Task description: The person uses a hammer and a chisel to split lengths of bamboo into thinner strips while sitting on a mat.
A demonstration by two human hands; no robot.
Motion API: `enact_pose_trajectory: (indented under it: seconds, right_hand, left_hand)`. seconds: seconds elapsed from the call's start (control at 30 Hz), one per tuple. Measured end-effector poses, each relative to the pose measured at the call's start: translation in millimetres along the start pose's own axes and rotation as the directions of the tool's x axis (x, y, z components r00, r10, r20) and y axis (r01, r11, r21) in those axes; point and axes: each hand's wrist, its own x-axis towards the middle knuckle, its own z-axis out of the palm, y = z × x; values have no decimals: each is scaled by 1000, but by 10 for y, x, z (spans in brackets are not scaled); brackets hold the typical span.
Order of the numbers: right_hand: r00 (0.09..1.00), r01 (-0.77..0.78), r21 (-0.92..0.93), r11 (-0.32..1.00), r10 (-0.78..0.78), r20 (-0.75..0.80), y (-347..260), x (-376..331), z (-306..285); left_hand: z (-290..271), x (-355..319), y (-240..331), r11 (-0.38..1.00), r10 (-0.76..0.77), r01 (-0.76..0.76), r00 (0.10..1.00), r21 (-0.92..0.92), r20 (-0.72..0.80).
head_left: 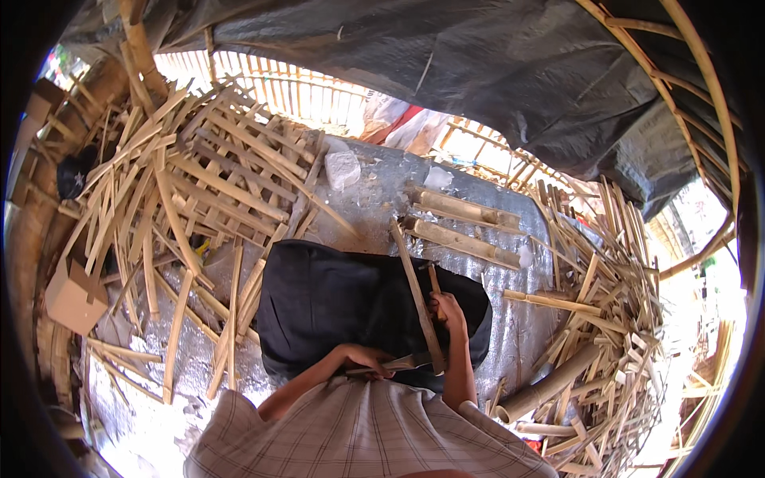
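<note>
A black cloth (319, 299) lies spread in front of me and over my lap. My right hand (449, 309) is closed round a short brown stick-like piece (433, 279), its upper end pointing away from me. Just left of that hand a long split bamboo strip (414, 291) slants across the cloth, its near end close to my body. Low against my shirt, my left hand (370, 358) is closed on a flat, narrow piece (408, 362) that reaches right to the strip's near end. Whether it is a blade or a bamboo slat I cannot tell.
Two thick bamboo lengths (462, 243) lie on the silvery ground sheet (378, 171) beyond the cloth, with a whitish block (343, 169) to their left. Bamboo strips heap up at left (227, 171) and right (610, 319). A cardboard box (76, 299) sits far left; dark sheeting (494, 64) hangs overhead.
</note>
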Motion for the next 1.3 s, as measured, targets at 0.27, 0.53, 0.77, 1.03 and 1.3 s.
enact_pose_trajectory:
  seconds: [0.27,0.53,0.77,1.03,1.3]
  right_hand:
    - [990,-40,199,979,12,140,11,30,48]
    - [928,-184,534,825,-33,371,-8,-30,79]
    - [900,-207,670,713,-129,415,-66,-38,28]
    - [897,-193,671,716,-149,417,-8,-54,79]
    - [850,38,630,776,-356,387,-192,-339,114]
  left_hand:
    - [-81,-78,-9,984,-133,128,990,-123,-34]
    - [390,-287,318,980,-178,196,844,-19,-506]
    - [873,-600,1617,976,-12,125,851,180,-525]
    - [935,-917,2465,763,525,-641,689,-83,-500]
    - [677,-929,2672,315,717,-913,407,-258,-565]
